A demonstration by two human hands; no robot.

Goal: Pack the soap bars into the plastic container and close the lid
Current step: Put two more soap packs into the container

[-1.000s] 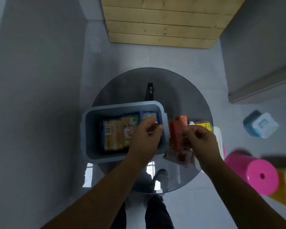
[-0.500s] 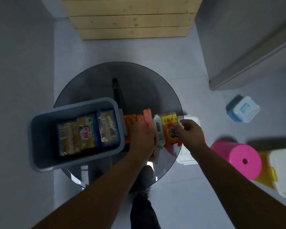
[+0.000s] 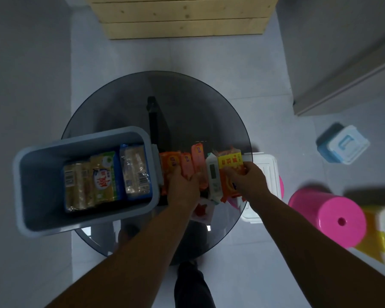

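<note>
On the glass table (image 3: 187, 103), both hands grip soap bars (image 3: 188, 165) right of the container (image 3: 42, 152).

Pale tiled floor (image 3: 209, 54) (dimly lit), round glass table (image 3: 187, 103), wooden pallet (image 3: 182, 16).

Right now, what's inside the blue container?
The container holds three wrapped soap bars side by side: a tan one, a green-yellow one and a blue-edged one. Anything beneath them is covered.

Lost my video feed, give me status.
Left hand and right hand both on loose soap bars. Container open, three bars inside. Nothing in the way.
</note>
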